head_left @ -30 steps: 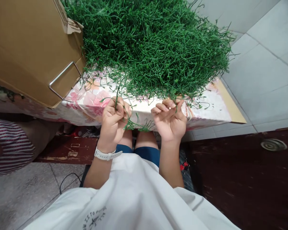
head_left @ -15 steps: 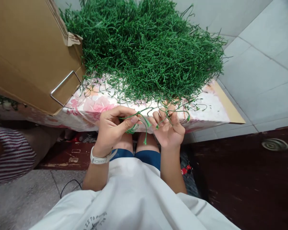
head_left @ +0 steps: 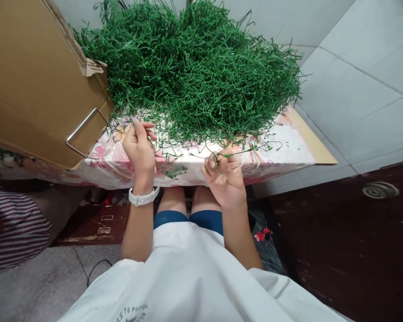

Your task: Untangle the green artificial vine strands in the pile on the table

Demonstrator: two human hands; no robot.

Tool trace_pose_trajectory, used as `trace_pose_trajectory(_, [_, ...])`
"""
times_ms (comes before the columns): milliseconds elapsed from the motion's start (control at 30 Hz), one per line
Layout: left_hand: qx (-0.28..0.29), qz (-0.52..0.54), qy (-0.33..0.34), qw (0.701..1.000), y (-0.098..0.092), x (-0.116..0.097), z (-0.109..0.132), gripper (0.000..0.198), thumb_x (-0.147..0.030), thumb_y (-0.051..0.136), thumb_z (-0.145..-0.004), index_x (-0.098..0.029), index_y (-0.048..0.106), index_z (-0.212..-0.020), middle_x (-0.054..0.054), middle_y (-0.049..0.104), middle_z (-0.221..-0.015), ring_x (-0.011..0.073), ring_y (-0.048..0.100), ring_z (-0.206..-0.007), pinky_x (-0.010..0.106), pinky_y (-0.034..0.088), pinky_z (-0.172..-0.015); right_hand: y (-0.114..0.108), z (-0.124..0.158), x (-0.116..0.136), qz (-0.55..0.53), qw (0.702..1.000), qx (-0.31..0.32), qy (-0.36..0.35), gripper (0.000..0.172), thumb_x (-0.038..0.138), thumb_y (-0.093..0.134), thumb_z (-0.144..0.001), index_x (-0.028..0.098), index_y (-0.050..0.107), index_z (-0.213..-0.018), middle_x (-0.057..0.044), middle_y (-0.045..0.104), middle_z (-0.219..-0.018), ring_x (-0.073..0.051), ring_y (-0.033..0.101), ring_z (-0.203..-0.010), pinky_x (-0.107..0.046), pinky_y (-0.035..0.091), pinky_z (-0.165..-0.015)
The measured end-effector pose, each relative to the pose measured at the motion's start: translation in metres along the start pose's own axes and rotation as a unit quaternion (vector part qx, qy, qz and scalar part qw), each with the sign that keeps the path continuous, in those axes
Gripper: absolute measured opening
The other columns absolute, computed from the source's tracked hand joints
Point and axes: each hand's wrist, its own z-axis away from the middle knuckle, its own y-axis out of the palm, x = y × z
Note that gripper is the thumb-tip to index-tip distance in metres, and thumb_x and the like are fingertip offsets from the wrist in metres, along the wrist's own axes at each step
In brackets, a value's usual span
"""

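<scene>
A large tangled heap of thin green branching stems [head_left: 208, 80], like artificial plant sprigs, lies on a table with a pink floral cover [head_left: 121, 154]. My left hand [head_left: 140, 145], with a white watch on its wrist, is raised near the heap's front left edge. Its thumb and fingers pinch a green stem pointing up, and a few green sprigs [head_left: 173, 171] stick out beside the palm to the right. My right hand [head_left: 225, 176] is at the table's front edge, fingers curled, pinching a thin green stem [head_left: 233, 154] that crosses the fingertips.
At the left stands a big cardboard box [head_left: 36, 85] with a metal wire handle [head_left: 83, 127] near its lower corner. A person in striped clothing [head_left: 18, 228] sits at the left edge. A tiled wall [head_left: 362, 98] borders the right; a dark wooden surface [head_left: 329, 241] is at lower right.
My left hand has moved up and left, away from my right hand, toward the heap's front left. The sprig held between both hands is gone from there. My right hand has barely shifted.
</scene>
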Motion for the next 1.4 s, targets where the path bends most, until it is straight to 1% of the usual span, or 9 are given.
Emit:
trace_pose_trajectory(233, [0.122,-0.032,0.044,0.991,0.0,-0.01,0.076,0.041,-0.048,0.09,-0.074,-0.023,0.084,-0.106,0.002,0.072,-0.077,0.0102,0.059,-0.065,0.025,0.042,-0.058,0.008,0.0,-0.015,0.098,0.993,0.012,-0.068,0.027,0.038,0.09,-0.079,0.022,0.068,-0.081,0.005,0.066,-0.071,-0.007,0.053,-0.058,-0.02,0.045,-0.056])
trace_pose_trajectory(500, [0.097,-0.018,0.141,0.985,0.005,-0.005,0.07,0.018,-0.034,0.081,-0.087,-0.019,0.079,-0.078,0.005,0.077,-0.084,0.0122,0.069,-0.079,0.022,0.052,-0.071,0.006,0.01,-0.019,0.136,0.982,0.093,-0.087,0.018,0.034,0.085,-0.085,0.021,0.073,-0.085,0.0,0.066,-0.079,-0.011,0.06,-0.071,-0.023,0.046,-0.064])
trace_pose_trajectory(633, [0.074,0.159,-0.005,0.984,0.006,-0.01,0.071,0.029,-0.04,0.084,-0.082,-0.019,0.066,-0.077,-0.002,0.069,-0.073,0.0022,0.042,-0.044,0.017,0.038,-0.045,0.008,0.011,-0.022,0.116,0.982,0.117,-0.089,0.019,0.033,0.085,-0.084,0.022,0.069,-0.083,0.0,0.063,-0.077,-0.012,0.057,-0.069,-0.025,0.046,-0.063])
trace_pose_trajectory(767, [0.119,0.3,-0.189,0.927,0.009,-0.023,0.072,0.027,-0.01,0.082,-0.069,-0.018,0.057,-0.073,-0.006,0.055,-0.064,0.0004,0.032,-0.042,0.013,0.029,-0.039,0.011,0.009,-0.026,0.098,0.979,0.143,-0.104,0.013,0.027,0.081,-0.088,0.023,0.068,-0.085,0.001,0.061,-0.076,-0.01,0.054,-0.063,-0.025,0.042,-0.059])
trace_pose_trajectory(867, [0.11,0.343,-0.23,0.904,0.001,-0.031,0.065,0.025,0.0,0.07,-0.065,-0.018,0.053,-0.07,-0.006,0.046,-0.062,0.0016,0.03,-0.043,0.014,0.035,-0.042,0.008,0.005,-0.022,0.05,0.984,0.118,-0.123,0.016,0.029,0.082,-0.087,0.024,0.067,-0.083,0.003,0.056,-0.074,-0.009,0.048,-0.06,-0.024,0.039,-0.056])
trace_pose_trajectory(1033, [0.044,0.312,-0.099,0.944,-0.026,-0.039,0.041,0.024,-0.005,0.078,-0.074,-0.02,0.059,-0.074,-0.004,0.05,-0.065,0.0041,0.03,-0.049,0.016,0.033,-0.044,-0.011,-0.005,0.002,0.028,0.984,0.034,-0.173,0.024,0.025,0.092,-0.076,0.025,0.068,-0.077,0.004,0.047,-0.069,-0.01,0.045,-0.062,-0.023,0.04,-0.057])
trace_pose_trajectory(1167, [-0.002,0.163,0.015,0.987,-0.023,-0.023,0.023,0.008,-0.027,0.081,-0.086,-0.026,0.074,-0.089,-0.002,0.073,-0.101,0.003,0.032,-0.051,0.02,0.031,-0.044,-0.014,-0.004,0.009,0.047,0.987,0.047,-0.145,0.022,0.032,0.09,-0.08,0.026,0.068,-0.078,0.003,0.048,-0.067,-0.01,0.042,-0.058,-0.024,0.038,-0.054])
trace_pose_trajectory(1300, [0.018,0.002,0.081,0.997,-0.005,0.009,0.007,0.045,-0.024,0.086,-0.081,-0.029,0.074,-0.123,0.006,0.073,-0.125,0.0077,0.059,-0.076,0.018,0.037,-0.05,-0.005,0.0,0.002,0.035,0.992,0.069,-0.104,0.021,0.033,0.088,-0.082,0.026,0.069,-0.079,0.003,0.051,-0.067,-0.01,0.045,-0.058,-0.024,0.036,-0.053])
trace_pose_trajectory(1400, [0.038,-0.081,0.078,0.993,-0.002,0.026,-0.002,0.048,-0.017,0.083,-0.08,-0.026,0.07,-0.126,0.006,0.072,-0.106,0.0116,0.064,-0.085,0.016,0.041,-0.055,-0.001,0.003,-0.003,0.034,0.993,0.074,-0.087,0.021,0.032,0.087,-0.083,0.025,0.068,-0.079,0.004,0.052,-0.067,-0.009,0.045,-0.056,-0.024,0.037,-0.053])
